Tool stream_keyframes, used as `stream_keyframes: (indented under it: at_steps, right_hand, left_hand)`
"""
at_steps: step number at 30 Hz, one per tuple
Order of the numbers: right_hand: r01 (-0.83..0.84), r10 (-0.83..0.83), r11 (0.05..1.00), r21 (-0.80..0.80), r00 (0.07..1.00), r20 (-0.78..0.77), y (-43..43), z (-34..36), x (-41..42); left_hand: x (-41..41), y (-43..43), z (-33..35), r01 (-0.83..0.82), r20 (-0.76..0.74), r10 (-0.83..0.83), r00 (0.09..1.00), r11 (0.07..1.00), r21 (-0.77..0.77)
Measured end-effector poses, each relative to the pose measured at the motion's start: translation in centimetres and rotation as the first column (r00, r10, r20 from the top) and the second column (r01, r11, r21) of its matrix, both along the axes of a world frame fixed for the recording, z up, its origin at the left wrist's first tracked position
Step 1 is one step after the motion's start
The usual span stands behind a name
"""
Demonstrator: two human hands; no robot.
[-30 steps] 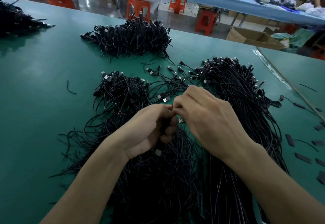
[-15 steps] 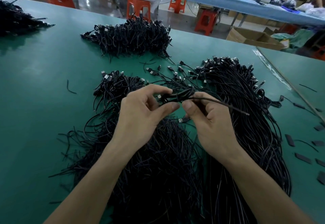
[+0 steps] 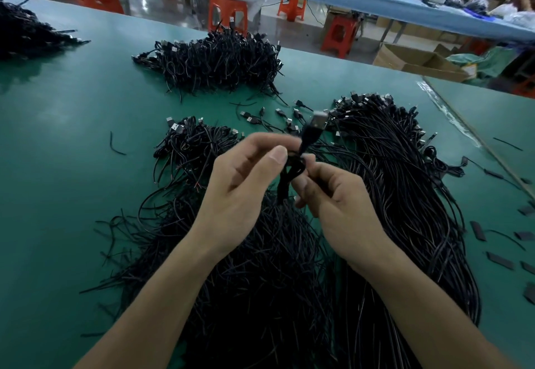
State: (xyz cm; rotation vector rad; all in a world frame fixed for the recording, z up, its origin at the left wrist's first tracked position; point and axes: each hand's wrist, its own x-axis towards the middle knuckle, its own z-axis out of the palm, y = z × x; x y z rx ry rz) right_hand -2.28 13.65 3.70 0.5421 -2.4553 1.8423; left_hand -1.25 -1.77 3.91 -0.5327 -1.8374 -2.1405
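Head view: at frame centre, my left grip (image 3: 246,186) and right grip (image 3: 338,203) both pinch the folded thin black USB cable (image 3: 293,170) above the green worktop (image 3: 72,166); I'd wind it tight, plug clear.

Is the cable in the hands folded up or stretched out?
Folded up. The cable is gathered into a short bundle held between the left hand and right hand, with its USB plug pointing up.
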Motion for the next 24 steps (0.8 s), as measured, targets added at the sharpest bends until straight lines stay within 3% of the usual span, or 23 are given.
stream_keyframes:
  at_steps: [2,6,11,16,19,24]
  right_hand:
    - [0.012,-0.01,0.998,-0.053,0.999,0.033,0.3,0.3,-0.1]
    - [0.089,-0.087,0.991,-0.096,0.996,0.024,0.7,0.4,-0.6]
    - [0.142,-0.152,0.979,-0.148,0.987,-0.058,0.4,0.0,-0.4]
    - [0.183,-0.215,0.964,-0.195,0.963,-0.16,0.2,0.3,-0.2]
    - [0.129,-0.159,0.982,-0.138,0.96,-0.231,0.1,0.8,-0.1]
    - [0.024,-0.043,0.992,-0.126,0.988,-0.151,-0.4,-0.2,0.3]
  left_hand:
    - [0.2,0.0,0.0,0.009,-0.031,-0.01,0.999,1.0,-0.026]
    - [0.3,0.3,-0.7,-0.059,-0.009,0.058,0.998,0.97,-0.234]
    - [0.2,0.7,-1.1,-0.131,-0.133,0.095,0.987,0.944,-0.302]
    - [0.0,0.4,-1.5,-0.191,-0.1,0.165,0.981,0.902,-0.387]
    - [-0.1,0.4,-1.4,-0.097,0.035,0.116,0.993,0.933,-0.345]
    - [-0.3,0.0,-0.7,0.086,0.297,-0.053,0.953,0.991,-0.099]
